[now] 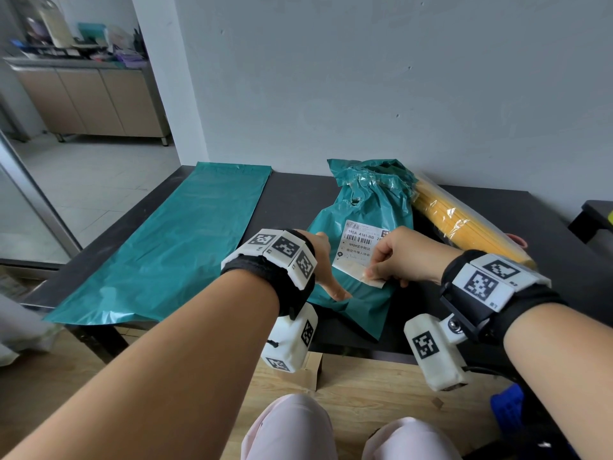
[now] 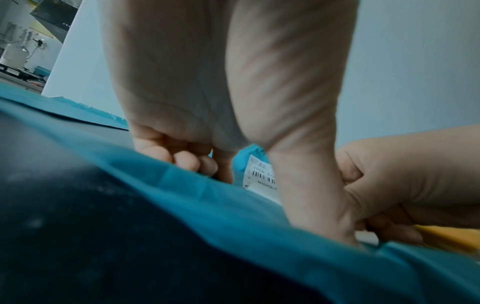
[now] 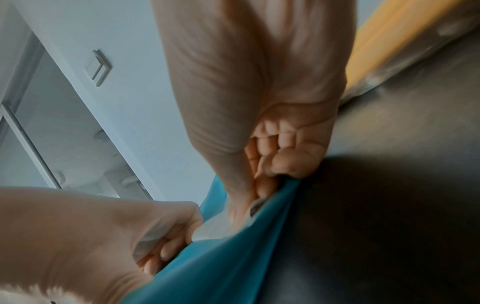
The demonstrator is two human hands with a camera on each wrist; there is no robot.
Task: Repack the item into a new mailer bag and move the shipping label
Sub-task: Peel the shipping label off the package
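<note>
The old crumpled teal mailer bag point(image 1: 365, 200) lies mid-table with a white shipping label point(image 1: 360, 244) on it. My right hand point(image 1: 394, 257) pinches the label's near edge, which is peeled up off the bag. My left hand point(image 1: 323, 263) holds the bag at its left side: the thumb presses down just below the label, and the fingers point(image 2: 182, 160) are curled at the bag's edge. The yellow item point(image 1: 464, 227), wrapped in clear plastic, lies to the right of the old bag. The new teal mailer bag point(image 1: 172, 247) lies flat on the left.
The dark table point(image 1: 292, 200) stands against a grey wall. A second dark surface point(image 1: 597, 210) is at the far right. My knees are near the table's front edge, above a wooden floor with a cardboard scrap point(image 1: 313, 363). A cabinet stands far left.
</note>
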